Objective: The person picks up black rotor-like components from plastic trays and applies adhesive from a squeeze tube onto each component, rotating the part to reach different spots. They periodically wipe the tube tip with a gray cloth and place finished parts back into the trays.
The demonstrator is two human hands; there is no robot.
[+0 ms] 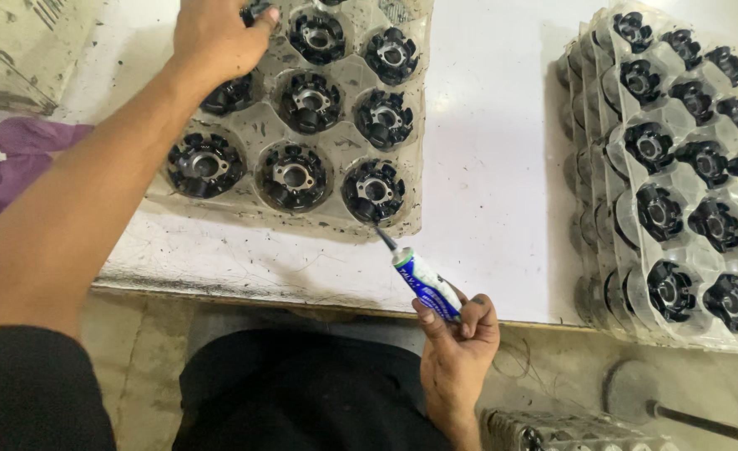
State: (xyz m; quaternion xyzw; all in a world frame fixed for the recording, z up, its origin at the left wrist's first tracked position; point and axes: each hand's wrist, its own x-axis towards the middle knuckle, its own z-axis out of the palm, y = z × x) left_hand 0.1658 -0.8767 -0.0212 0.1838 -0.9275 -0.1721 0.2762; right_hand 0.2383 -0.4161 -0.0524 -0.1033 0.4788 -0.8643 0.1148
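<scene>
Right hand (457, 338) sits at the near edge of the white table (486, 167), fingers curled tight around a small blue-and-white tube (423, 284). The tube's dark nozzle tip points up-left, at or just beside the near-right black part (373, 190) in the clear plastic tray (411, 125). The tray lies left of centre and holds round black parts in rows. Left hand (219, 38) reaches to the tray's far-left corner, fingers bent down over a part there; actual grip can't be told. A stack of filled clear trays (678, 167) sits at far right, well apart.
</scene>
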